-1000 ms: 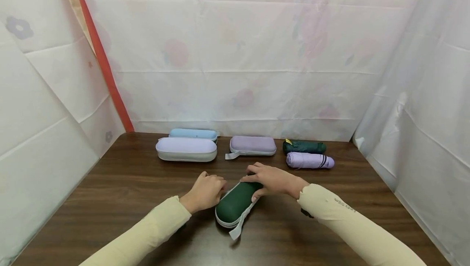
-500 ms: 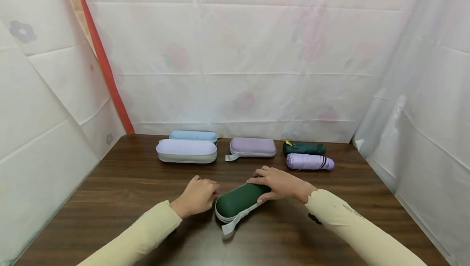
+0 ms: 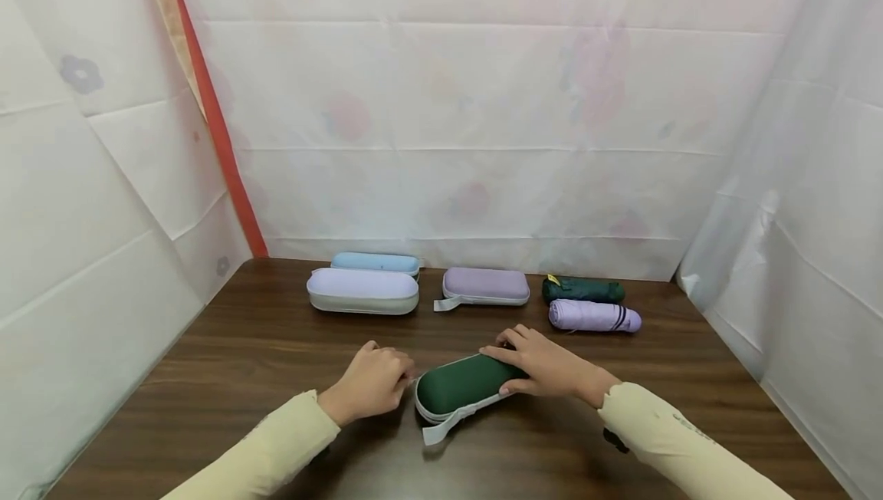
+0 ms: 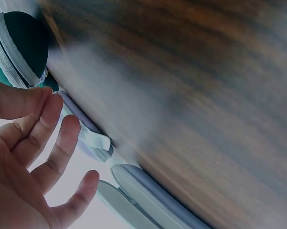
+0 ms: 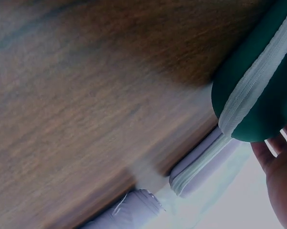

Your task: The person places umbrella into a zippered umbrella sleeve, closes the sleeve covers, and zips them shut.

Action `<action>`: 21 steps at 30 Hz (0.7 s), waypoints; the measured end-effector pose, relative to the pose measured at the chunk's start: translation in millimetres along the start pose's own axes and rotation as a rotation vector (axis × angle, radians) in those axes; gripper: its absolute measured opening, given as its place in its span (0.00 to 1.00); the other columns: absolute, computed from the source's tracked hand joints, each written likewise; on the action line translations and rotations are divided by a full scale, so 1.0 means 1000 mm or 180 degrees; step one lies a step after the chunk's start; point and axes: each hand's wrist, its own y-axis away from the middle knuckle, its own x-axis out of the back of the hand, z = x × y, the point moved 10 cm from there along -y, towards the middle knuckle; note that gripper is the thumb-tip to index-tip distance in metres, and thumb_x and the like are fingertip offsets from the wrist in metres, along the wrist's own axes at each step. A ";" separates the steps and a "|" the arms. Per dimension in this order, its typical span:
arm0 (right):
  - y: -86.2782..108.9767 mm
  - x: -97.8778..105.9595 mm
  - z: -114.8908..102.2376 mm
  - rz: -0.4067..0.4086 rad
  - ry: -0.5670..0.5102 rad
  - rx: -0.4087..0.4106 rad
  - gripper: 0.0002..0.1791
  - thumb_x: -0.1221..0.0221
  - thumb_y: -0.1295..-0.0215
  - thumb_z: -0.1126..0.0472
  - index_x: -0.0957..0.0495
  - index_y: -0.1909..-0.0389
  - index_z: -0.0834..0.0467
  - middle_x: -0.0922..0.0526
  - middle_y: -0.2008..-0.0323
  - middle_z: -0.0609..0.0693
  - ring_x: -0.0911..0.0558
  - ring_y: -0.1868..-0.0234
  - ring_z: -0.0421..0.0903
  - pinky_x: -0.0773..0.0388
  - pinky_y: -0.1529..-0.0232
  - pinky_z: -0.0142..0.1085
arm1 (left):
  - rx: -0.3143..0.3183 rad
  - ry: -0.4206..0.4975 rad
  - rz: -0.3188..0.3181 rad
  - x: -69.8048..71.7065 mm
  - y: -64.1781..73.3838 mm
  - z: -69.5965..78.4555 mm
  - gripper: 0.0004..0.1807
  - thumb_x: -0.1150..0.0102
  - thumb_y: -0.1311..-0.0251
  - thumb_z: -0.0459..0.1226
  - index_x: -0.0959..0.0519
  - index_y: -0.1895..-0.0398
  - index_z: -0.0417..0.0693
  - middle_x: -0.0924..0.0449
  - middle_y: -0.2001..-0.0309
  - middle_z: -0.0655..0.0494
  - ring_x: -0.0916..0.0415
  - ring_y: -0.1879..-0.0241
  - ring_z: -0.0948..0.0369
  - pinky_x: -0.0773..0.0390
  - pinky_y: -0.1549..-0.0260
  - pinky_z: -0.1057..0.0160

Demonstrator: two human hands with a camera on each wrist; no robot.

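A dark green hard-shell case (image 3: 461, 388) with a light grey zip band lies slantwise on the table in the head view. My right hand (image 3: 548, 368) grips its far right end, thumb on the near side and fingers over the far side. At its left end, my left hand (image 3: 372, 381) pinches the small zip pull between thumb and forefinger. The left wrist view shows these fingertips meeting right at the zip of the case (image 4: 27, 40), the other fingers spread. A grey fabric tab (image 3: 441, 431) sticks out from the near left end. The zip band (image 5: 250, 88) looks closed along the right end.
Behind lie a pale lavender case (image 3: 362, 285), a light blue case (image 3: 375, 262) behind it, and a mauve case (image 3: 486, 286). To their right, a dark green folded umbrella (image 3: 585, 290) lies behind a lavender one (image 3: 593, 317). White sheeting (image 3: 441, 116) encloses the table's back and sides.
The green case has turned to lie flatter across the table. My left hand has moved from its far side to its left end, while my right hand keeps its grip. The view shifts slightly.
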 end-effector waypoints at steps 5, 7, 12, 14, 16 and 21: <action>0.003 0.001 0.001 0.0035 -0.0012 -0.0098 0.35 0.46 0.36 0.39 0.33 0.32 0.52 0.30 0.47 0.52 0.31 0.50 0.48 0.30 0.52 0.43 | 0.0003 -0.0056 0.0012 0.000 0.000 0.001 0.09 0.35 0.50 0.34 0.25 0.81 0.53 0.24 0.79 0.62 0.26 0.77 0.63 0.34 0.77 0.59; 0.003 0.001 0.002 0.0015 -0.0002 -0.0158 0.35 0.45 0.36 0.39 0.33 0.32 0.52 0.29 0.47 0.52 0.31 0.52 0.47 0.29 0.52 0.43 | -0.0038 -0.0116 0.0019 0.000 0.000 0.003 0.08 0.35 0.49 0.34 0.24 0.81 0.53 0.24 0.78 0.62 0.26 0.77 0.63 0.33 0.76 0.58; 0.005 0.000 0.003 -0.0037 -0.0036 -0.0359 0.34 0.43 0.37 0.41 0.33 0.33 0.52 0.28 0.49 0.52 0.31 0.54 0.46 0.29 0.54 0.41 | -0.0219 -0.0386 0.0120 0.003 0.000 0.010 0.06 0.38 0.48 0.34 0.22 0.80 0.51 0.22 0.77 0.61 0.26 0.76 0.60 0.33 0.74 0.56; 0.006 0.000 0.003 -0.0045 -0.0055 -0.0438 0.34 0.43 0.37 0.41 0.33 0.32 0.52 0.28 0.49 0.52 0.31 0.53 0.47 0.29 0.53 0.42 | -0.0310 -0.0545 0.0164 0.005 -0.001 0.014 0.04 0.39 0.49 0.33 0.21 0.78 0.51 0.22 0.76 0.60 0.27 0.75 0.59 0.32 0.72 0.55; 0.006 0.000 0.003 -0.0061 -0.0032 -0.0501 0.34 0.42 0.37 0.41 0.33 0.32 0.52 0.28 0.49 0.53 0.31 0.52 0.48 0.29 0.52 0.43 | -0.0416 -0.0721 0.0176 0.005 -0.002 0.018 0.03 0.39 0.52 0.33 0.20 0.78 0.49 0.22 0.76 0.59 0.26 0.74 0.58 0.30 0.70 0.53; 0.008 -0.001 0.002 -0.0119 0.0109 -0.0644 0.35 0.42 0.37 0.42 0.33 0.32 0.54 0.28 0.49 0.56 0.30 0.51 0.50 0.29 0.51 0.45 | -0.0600 -0.1098 0.0108 0.002 -0.004 0.025 0.03 0.38 0.55 0.33 0.18 0.75 0.48 0.21 0.73 0.57 0.25 0.70 0.55 0.28 0.61 0.46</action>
